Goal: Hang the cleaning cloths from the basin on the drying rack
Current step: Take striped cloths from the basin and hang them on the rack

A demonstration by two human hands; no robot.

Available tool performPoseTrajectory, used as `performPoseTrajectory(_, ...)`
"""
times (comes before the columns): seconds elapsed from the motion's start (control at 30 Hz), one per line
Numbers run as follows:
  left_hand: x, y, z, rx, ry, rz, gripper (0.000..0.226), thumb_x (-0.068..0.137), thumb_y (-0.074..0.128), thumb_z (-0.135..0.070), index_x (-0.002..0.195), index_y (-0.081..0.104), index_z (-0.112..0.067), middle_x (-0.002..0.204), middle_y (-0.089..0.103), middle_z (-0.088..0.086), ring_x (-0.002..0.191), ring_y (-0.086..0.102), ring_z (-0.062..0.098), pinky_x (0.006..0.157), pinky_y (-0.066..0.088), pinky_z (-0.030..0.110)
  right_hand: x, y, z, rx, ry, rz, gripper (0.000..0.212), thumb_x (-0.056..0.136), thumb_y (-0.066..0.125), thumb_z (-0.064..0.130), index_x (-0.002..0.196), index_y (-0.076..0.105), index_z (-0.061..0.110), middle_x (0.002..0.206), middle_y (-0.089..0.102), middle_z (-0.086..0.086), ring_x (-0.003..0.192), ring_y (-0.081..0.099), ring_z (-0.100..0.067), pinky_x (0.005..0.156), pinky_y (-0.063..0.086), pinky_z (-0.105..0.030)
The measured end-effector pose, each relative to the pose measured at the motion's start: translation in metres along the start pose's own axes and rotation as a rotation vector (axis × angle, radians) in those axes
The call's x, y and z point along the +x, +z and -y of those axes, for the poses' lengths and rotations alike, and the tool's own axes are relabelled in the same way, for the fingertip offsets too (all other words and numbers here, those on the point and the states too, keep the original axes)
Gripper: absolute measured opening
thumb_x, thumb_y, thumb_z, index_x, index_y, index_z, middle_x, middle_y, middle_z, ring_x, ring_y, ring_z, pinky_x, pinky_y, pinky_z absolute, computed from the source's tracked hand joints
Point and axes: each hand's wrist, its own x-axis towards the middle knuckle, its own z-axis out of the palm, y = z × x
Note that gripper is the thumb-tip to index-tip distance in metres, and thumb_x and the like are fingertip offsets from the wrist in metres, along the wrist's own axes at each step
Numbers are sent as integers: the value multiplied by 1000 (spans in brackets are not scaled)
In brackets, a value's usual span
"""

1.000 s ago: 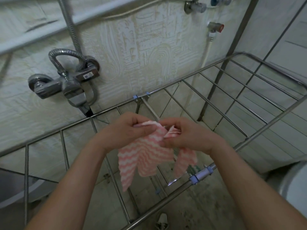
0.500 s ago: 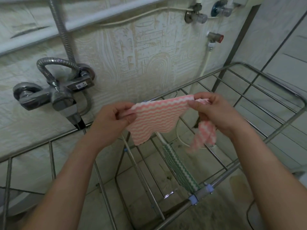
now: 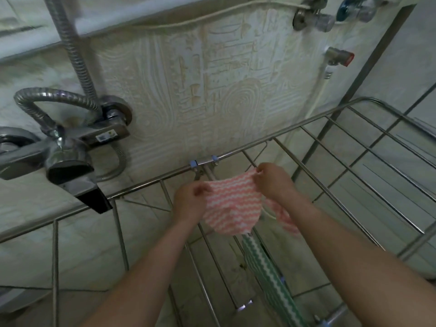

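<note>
A shower mixer (image 3: 66, 156) juts from the wall, its left end cut off. The left hand (image 3: 188, 201) pinches one top corner of the pink striped cloth (image 3: 232, 206) and the right hand (image 3: 274, 180) the other, spreading it above the drying rack (image 3: 354, 175). Its right part trails behind the right forearm. A green striped cloth (image 3: 271, 282) hangs below, partly hidden.

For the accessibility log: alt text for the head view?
The left hand and right hand pinch the top corners of a pink-striped cloth above a metal drying rack. A green-striped cloth hangs on a bar nearer the camera; a shower tap sits on the wall at left.
</note>
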Motion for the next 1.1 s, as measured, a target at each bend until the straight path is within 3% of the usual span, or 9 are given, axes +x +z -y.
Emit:
performPoseTrajectory(0.1, 14, 4, 14, 13, -72, -45, 36, 84, 48, 3, 96, 74, -19, 110, 67, 1, 101, 62, 18, 89, 47, 25, 16, 10, 10, -42, -37, -68, 33, 95, 41, 23, 122, 58, 14, 117, 64, -12, 103, 61, -31, 81, 48, -35)
performPoseTrajectory(0.27, 24, 13, 28, 80, -39, 49, 47, 79, 43, -5, 118, 65, -19, 121, 60, 7, 106, 60, 22, 96, 49, 38, 31, 20, 30, -25, -48, -89, 33, 96, 44, 32, 122, 56, 15, 116, 64, -10, 99, 62, -28, 77, 47, -32)
performPoseTrajectory(0.4, 29, 15, 36, 118, -39, 137, 55, 73, 44, -7, 124, 58, -22, 124, 54, 6, 105, 59, 22, 94, 51, 43, 20, 23, 34, -19, -68, 113, 44, 87, 59, 44, 108, 68, 7, 105, 71, -9, 95, 67, -23, 80, 51, -31)
performPoseTrajectory(0.53, 32, 17, 29, 193, -1, 115, 53, 81, 48, 0, 132, 50, -15, 130, 44, 10, 114, 51, 26, 96, 41, 29, 5, 36, 33, -51, -71, 320, 33, 81, 69, 39, 94, 73, 9, 88, 73, -8, 77, 68, -19, 77, 58, -35)
performPoseTrajectory(0.73, 43, 19, 34, 281, -9, 74, 41, 86, 48, -9, 127, 50, -14, 128, 50, 12, 116, 48, 25, 85, 38, 26, -13, 46, 42, -247, -110, 139, 34, 87, 57, 45, 103, 63, 15, 95, 66, -3, 77, 60, -19, 67, 50, -31)
performPoseTrajectory(0.83, 37, 18, 34, 291, -32, 20, 52, 84, 51, -4, 135, 43, -15, 134, 44, 16, 121, 45, 33, 95, 39, 34, -21, 52, 44, -267, -158, 81, 35, 89, 52, 46, 101, 61, 14, 92, 66, -5, 78, 61, -22, 65, 48, -32)
performPoseTrajectory(0.93, 19, 18, 28, 295, 224, -26, 51, 84, 57, -6, 134, 48, -16, 140, 43, 6, 129, 38, 26, 103, 34, 34, -23, 50, 46, -240, -150, 72, 35, 87, 54, 48, 97, 60, 15, 92, 67, -6, 81, 62, -23, 67, 46, -32)
performPoseTrajectory(1.03, -2, 19, 23, 178, 590, 122, 25, 89, 54, -11, 112, 63, -10, 128, 51, -7, 123, 42, 12, 99, 42, 34, -20, 47, 36, -189, -164, 140, 29, 86, 55, 40, 96, 62, 13, 93, 68, -8, 86, 65, -25, 69, 50, -32)
performPoseTrajectory(1.1, -6, 19, 27, 228, 629, 220, 23, 89, 52, -19, 109, 63, -16, 122, 54, -4, 114, 42, 9, 93, 45, 39, -19, 44, 26, -190, -183, 208, 26, 87, 54, 34, 95, 63, 12, 96, 68, -10, 89, 65, -26, 66, 44, -29)
